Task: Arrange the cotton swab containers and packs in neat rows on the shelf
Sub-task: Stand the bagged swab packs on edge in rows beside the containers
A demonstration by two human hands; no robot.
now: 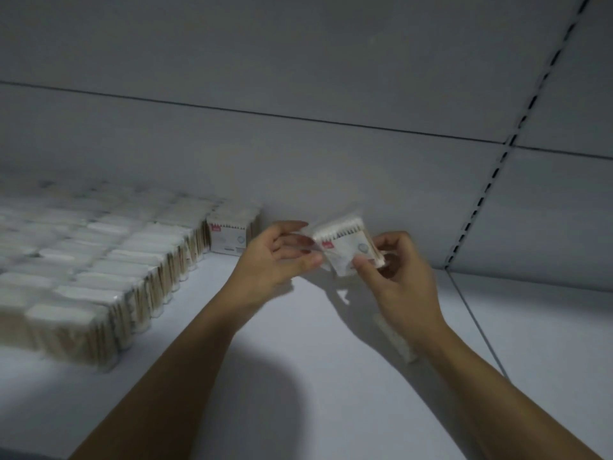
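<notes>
- You are holding one cotton swab pack [345,250] in the air above the white shelf [298,333], close to the back panel [331,167] and to the right of the stocked rows.
- The pack is standing on end: the white cotton tips are lining its top edge and the wooden sticks are running downward. Its long axis is tilting, with the top leaning toward your left.
- Its printed face is turning toward you, showing a small red mark at the upper left corner and a pale grey emblem further right. The writing is too blurred to read.
- Your left hand [278,257] is reaching in palm-up, thumb and fingertips pinching the pack's left edge, with the fingers only lightly bent.
- Your right hand [398,277] is gripping the pack's right side, thumb pressing on the front face and fingers curling behind.
- Both forearms are stretching forward from the lower edge of the view.
- A single pack [232,235] is standing upright against the back panel, its red mark facing you and its tips up.
- The rows of packs [99,267] are filling the shelf's left part, tips up, sticks showing along the near sides.
</notes>
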